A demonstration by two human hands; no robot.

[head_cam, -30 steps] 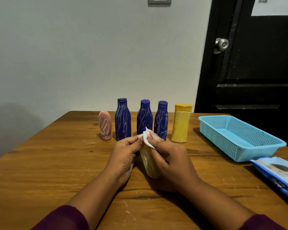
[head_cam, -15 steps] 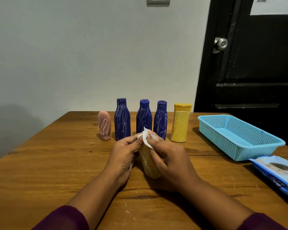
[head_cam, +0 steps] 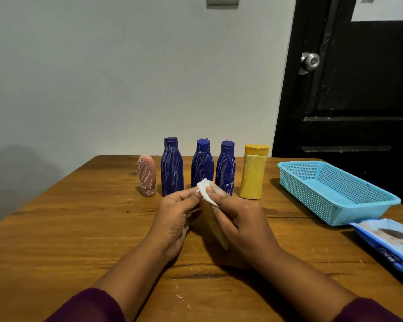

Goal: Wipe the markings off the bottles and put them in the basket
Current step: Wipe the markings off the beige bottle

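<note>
Hardly anything is being shifted since the earlier frames: the small white wet wipe (head_cam: 206, 193) is still being worked at the far end of the pale yellow plastic bottle (head_cam: 214, 226), which is being held tilted over the brown wooden table (head_cam: 79, 217). The wipe's edge is being pinched by the left hand (head_cam: 176, 219). The bottle is being gripped by the curled fingers of the right hand (head_cam: 241, 225), its thumb pressing the wipe. A row of five scribbled bottles (head_cam: 202, 168) is standing behind, the light blue mesh plastic basket (head_cam: 312, 196) well apart at right. Firm lengthwise strokes, with the bottle being turned, are judged best.
</note>
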